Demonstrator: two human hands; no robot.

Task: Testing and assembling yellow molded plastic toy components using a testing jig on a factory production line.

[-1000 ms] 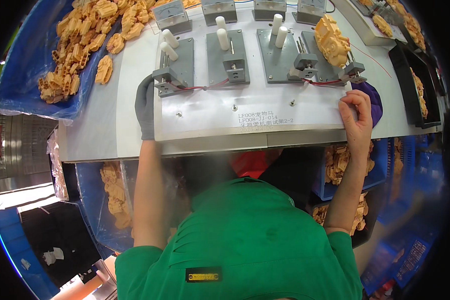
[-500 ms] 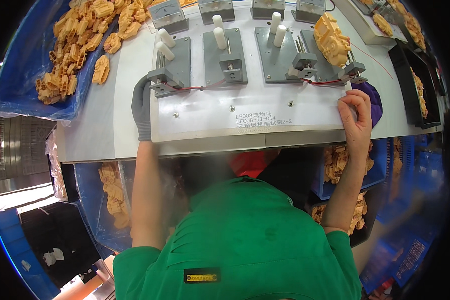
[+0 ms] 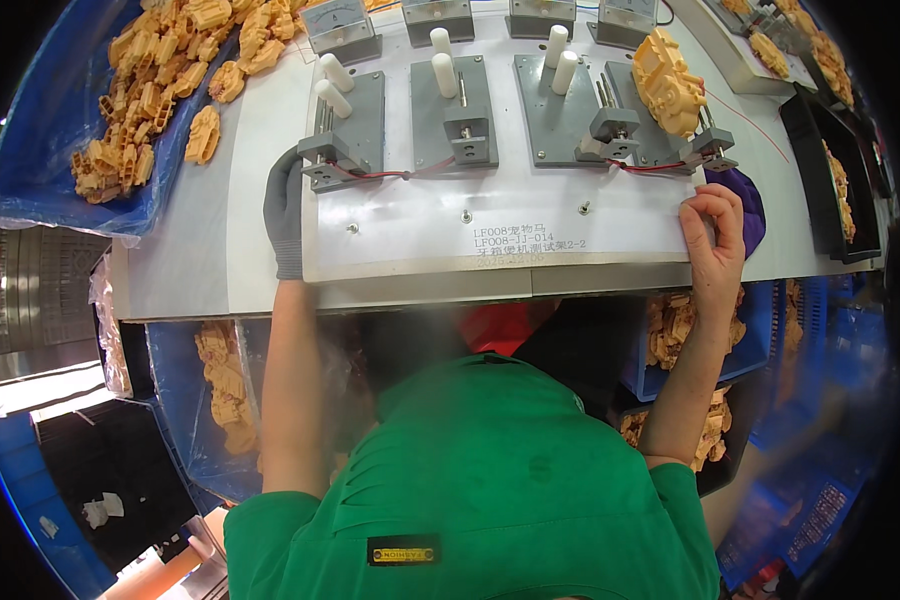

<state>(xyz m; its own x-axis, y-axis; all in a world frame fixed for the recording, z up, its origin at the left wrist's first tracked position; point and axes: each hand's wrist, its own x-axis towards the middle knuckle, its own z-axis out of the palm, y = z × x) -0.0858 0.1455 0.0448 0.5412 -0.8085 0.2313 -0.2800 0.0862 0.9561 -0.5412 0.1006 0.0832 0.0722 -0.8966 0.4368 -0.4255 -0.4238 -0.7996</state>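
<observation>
A white fixture board (image 3: 400,235) lies at the table's front edge, carrying grey plates (image 3: 560,120) with white pegs (image 3: 565,72) and small metal clamps. My left hand (image 3: 285,215), in a grey glove, holds the board's left edge; its fingertips are partly hidden. At the right edge my right hand (image 3: 716,235) has bare fingers curled against the board, with purple fabric (image 3: 742,205) behind them. A yellow plastic gearbox (image 3: 667,83) sits tilted on the rightmost plate, above a clamp with red wires (image 3: 650,166).
Analog meters (image 3: 338,25) stand along the board's far side. A blue bin (image 3: 30,185) at the left holds many yellow gearboxes; a few lie loose beside it. A black tray (image 3: 805,150) is at the right. Below the table are more blue bins (image 3: 760,345) of yellow parts.
The board with its plates and gearbox has shifted very slightly to the right. Both hands stay at its edges.
</observation>
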